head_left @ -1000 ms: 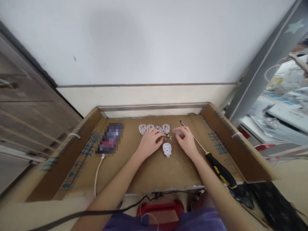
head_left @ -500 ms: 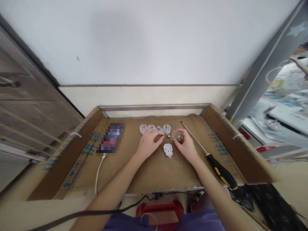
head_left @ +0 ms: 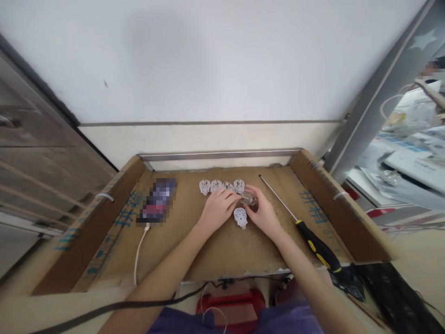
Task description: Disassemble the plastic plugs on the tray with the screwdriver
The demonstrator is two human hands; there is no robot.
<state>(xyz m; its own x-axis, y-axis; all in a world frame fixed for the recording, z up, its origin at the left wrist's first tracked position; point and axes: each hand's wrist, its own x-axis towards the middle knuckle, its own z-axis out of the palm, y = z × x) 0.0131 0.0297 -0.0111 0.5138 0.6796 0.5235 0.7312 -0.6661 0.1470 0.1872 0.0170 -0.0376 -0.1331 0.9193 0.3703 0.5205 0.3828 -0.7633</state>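
Observation:
My right hand (head_left: 263, 212) curls its fingers around a clear plastic plug shell (head_left: 249, 199) with metal bits visible inside. My left hand (head_left: 219, 208) is closed, its fingertips together at the shell's left side; whatever they pinch is too small to make out. Just below, between the hands, a white plug insert (head_left: 240, 217) lies on the cardboard with its holes facing up. Behind my left hand stands a row of several clear plugs (head_left: 205, 186), pins upward, partly covered by my fingers.
A screwdriver (head_left: 314, 243) with a black and yellow handle lies at the right. On the left is a phone (head_left: 157, 200) with a white cable (head_left: 139, 253). Cardboard walls (head_left: 342, 218) flank the work surface. A red stool (head_left: 232, 308) stands below the front edge.
My left hand has moved right and its fingers have come together at the clear shell. My right hand has drawn slightly left with the shell, so both hands now meet.

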